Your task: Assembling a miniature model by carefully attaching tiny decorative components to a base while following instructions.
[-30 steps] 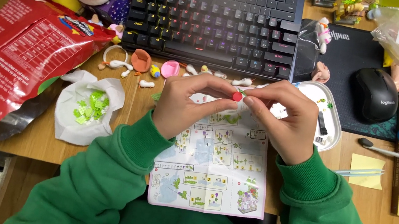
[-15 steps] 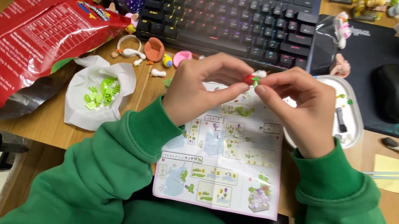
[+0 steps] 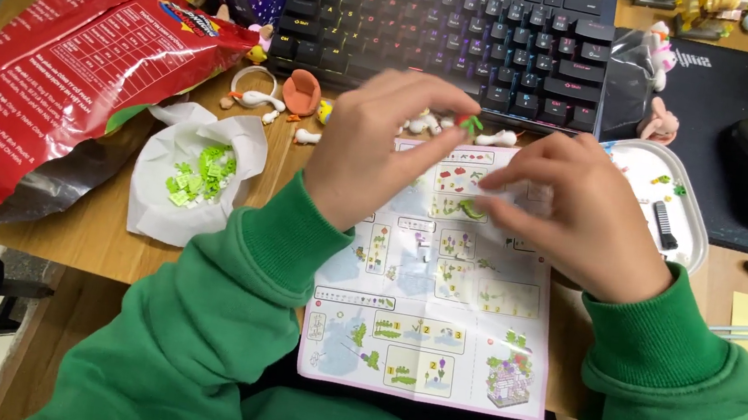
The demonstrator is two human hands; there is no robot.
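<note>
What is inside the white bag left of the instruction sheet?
The white bag lies open, holding a heap of small light green pieces. Its crumpled folds cover the bottom, so anything beneath the heap cannot be seen.

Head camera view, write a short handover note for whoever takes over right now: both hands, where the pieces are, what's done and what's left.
Left hand: pinching a tiny red and green brick piece at its fingertips, raised over the instruction sheet.
Right hand: fingers curled just above the sheet, apart from the left; anything held is too small to tell.
Parts: loose green bricks in the opened white bag left of the sheet; small white and pink pieces below the keyboard; a few bits in the white tray on the right.
Done: one tiny piece assembled or picked.
Left: most bricks are loose; no finished model in view.
</note>
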